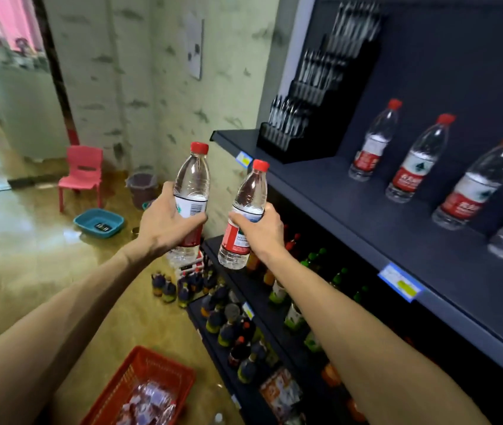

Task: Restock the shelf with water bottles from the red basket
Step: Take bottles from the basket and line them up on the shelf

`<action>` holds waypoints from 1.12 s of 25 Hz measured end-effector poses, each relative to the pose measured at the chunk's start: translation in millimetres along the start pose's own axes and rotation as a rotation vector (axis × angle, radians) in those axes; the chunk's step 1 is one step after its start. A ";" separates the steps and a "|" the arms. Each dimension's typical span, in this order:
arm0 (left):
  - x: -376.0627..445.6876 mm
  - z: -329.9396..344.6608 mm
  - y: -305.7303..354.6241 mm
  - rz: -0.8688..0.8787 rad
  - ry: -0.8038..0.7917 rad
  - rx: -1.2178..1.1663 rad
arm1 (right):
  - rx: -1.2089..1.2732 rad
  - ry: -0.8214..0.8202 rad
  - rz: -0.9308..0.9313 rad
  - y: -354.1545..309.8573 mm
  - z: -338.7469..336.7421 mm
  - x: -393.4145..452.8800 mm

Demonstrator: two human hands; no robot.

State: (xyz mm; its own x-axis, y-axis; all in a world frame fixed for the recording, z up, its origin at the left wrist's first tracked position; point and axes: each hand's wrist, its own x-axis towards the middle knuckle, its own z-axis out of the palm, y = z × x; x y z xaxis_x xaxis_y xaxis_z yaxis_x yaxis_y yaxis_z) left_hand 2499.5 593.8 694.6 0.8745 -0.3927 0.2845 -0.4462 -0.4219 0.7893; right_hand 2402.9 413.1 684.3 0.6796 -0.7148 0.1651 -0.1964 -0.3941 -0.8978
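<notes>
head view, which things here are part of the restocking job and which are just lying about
Job: left hand bottle; right hand bottle; red basket; shelf; shelved bottles.

Lying about: pink chair; blue basin; bucket.

We are viewing a room where pale green marbled wallpaper (139, 87) is covering the wall, a glossy ochre floor (29, 240) is reflecting daylight, and a small pink plastic chair (82, 173) is standing near a teal plastic basin (99, 223).
</notes>
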 end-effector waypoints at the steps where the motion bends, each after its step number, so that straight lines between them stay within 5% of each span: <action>1: 2.3 -0.1 10.4 0.009 0.003 -0.017 | -0.006 0.017 -0.010 -6.3 -10.4 0.4; 11: 37.1 12.8 105.8 0.227 -0.067 -0.118 | -0.017 0.233 -0.074 -53.4 -121.9 9.1; 22: 73.5 101.7 197.5 0.370 -0.216 -0.191 | -0.022 0.386 -0.025 -10.0 -232.5 61.0; 28: 100.7 137.2 190.9 0.339 -0.260 -0.207 | 0.018 0.424 -0.006 8.0 -251.7 96.5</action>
State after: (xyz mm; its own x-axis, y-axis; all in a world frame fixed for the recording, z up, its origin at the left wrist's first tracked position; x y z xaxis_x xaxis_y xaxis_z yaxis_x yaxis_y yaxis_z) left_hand 2476.3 361.6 799.3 0.5981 -0.6826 0.4199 -0.6278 -0.0734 0.7749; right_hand 2289.0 195.5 795.8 0.3292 -0.8881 0.3207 -0.1785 -0.3920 -0.9025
